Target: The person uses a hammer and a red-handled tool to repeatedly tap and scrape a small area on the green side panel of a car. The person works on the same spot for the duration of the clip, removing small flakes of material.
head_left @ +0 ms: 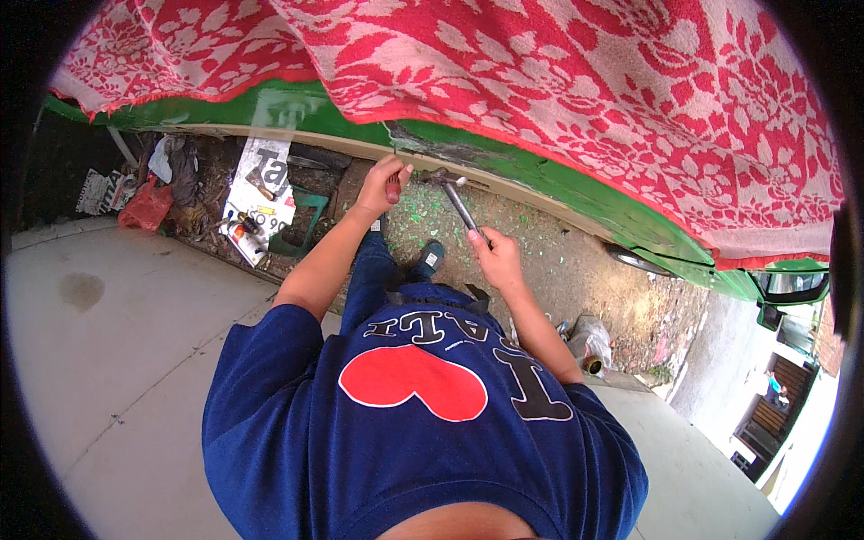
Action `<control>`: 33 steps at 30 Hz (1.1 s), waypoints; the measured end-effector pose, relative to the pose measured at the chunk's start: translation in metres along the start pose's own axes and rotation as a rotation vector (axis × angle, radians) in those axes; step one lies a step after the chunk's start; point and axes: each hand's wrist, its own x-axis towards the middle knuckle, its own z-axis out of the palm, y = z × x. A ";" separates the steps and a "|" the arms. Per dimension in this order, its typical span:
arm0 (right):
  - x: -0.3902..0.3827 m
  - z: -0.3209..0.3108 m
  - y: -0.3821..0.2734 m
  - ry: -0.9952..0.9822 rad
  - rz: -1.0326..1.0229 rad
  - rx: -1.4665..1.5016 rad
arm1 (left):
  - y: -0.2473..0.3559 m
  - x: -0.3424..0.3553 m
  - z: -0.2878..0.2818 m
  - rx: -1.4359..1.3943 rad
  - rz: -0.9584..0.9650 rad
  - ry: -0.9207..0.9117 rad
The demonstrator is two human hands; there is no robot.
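Observation:
My left hand (382, 184) is closed around a tool with a red handle (393, 188); its working end is hard to make out, so I cannot tell its exact kind. It is held close to the lower edge of a green vehicle body panel (351, 120). In my right hand (498, 260) is a hammer (463, 211), gripped by the dark handle. The hammer's metal head is beside the red-handled tool, near the panel's pale lower strip (486, 180). Scraped, dark, damaged paint shows on the panel just above both hands.
A red and pink floral towel (558, 81) drapes over the vehicle. To the left, tools lie on a printed white sheet (255, 193), next to a green frame (306, 220) and a red plastic bag (147, 205). Green flakes litter the ground. A bag (589, 340) sits at right.

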 end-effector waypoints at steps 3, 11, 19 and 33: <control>0.000 0.002 0.003 0.014 -0.003 0.059 | 0.006 0.002 -0.001 -0.015 0.058 0.042; -0.003 -0.004 -0.001 0.000 0.020 0.047 | 0.022 0.005 -0.009 0.048 0.002 0.008; -0.008 -0.004 0.005 0.047 0.014 0.130 | 0.031 0.006 -0.012 0.008 -0.005 0.013; -0.018 0.005 -0.021 0.071 -0.299 -0.065 | 0.003 -0.004 -0.010 0.037 0.194 -0.017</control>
